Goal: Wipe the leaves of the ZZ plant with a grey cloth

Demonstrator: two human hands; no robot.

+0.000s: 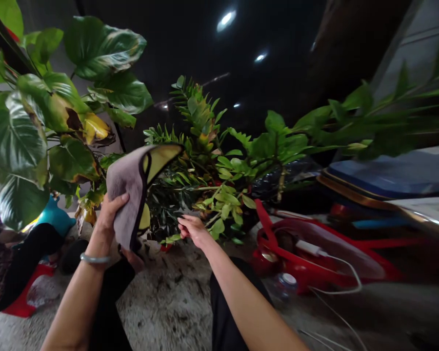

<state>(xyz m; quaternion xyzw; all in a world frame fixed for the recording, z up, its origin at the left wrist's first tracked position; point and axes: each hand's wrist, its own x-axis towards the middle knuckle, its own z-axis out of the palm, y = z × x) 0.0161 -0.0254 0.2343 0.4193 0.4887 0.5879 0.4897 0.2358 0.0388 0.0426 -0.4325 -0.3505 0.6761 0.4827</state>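
Low among leafy plants, facing a dark glossy wall (pixel 278 39): left grip (pixel 110 214) closed around a grey cloth (pixel 124 180), thumb laid across the near face, fingers hidden behind it. Cloth stands upright above the wrist, its top folding over to the right; black edging, yellow-green reverse showing on that side. Pale bracelet (pixel 95 259) on the same wrist. Right grip (pixel 193 230) apart from the cloth, to its right and a little lower; fingers curled in narrow, near a light green leaf (pixel 172 239); cannot tell whether anything is pinched there. Broad-leaved plant (pixel 14 136) to the left of the cloth, one leaf (pixel 95 128) yellowed with brown patches. Finer-leaved plant (pixel 199 109) behind and above the right grip. Floor (pixel 168 302) below, speckled with dark bits. Far left, another person's black-clad leg (pixel 29 261) above a red stool (pixel 24 297). Right side blurred: red container (pixel 310 282), with a white plug-like piece (pixel 309 247) and white cable (pixel 351 268) at it.
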